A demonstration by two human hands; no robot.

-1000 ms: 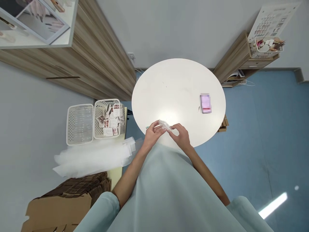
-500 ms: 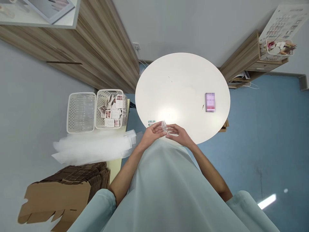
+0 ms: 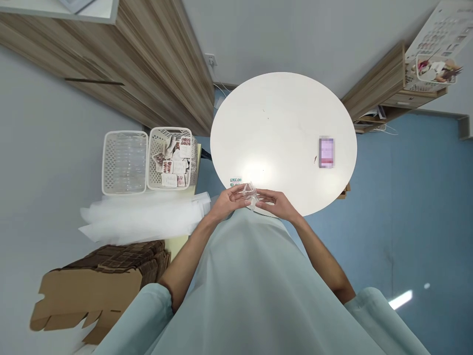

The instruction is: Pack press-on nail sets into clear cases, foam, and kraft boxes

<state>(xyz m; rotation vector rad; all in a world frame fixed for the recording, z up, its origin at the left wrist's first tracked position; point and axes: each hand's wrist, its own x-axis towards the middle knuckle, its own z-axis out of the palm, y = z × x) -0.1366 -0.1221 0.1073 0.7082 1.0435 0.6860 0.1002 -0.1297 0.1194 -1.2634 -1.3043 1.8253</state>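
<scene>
Clear plastic piece [image 3: 251,193] held between left hand [image 3: 225,203] and right hand [image 3: 279,204], at near edge of white table [image 3: 284,113].
One green-patterned card [image 3: 235,181] and one purple rectangle [image 3: 326,152] are set well apart, wide room left between.

Brown cardboard stack [image 3: 88,293], wood-grain cabinet [image 3: 155,64], wall socket [image 3: 211,59]

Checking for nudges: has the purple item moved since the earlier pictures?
No; the purple item keeps its place against the white table, near its right edge.
</scene>
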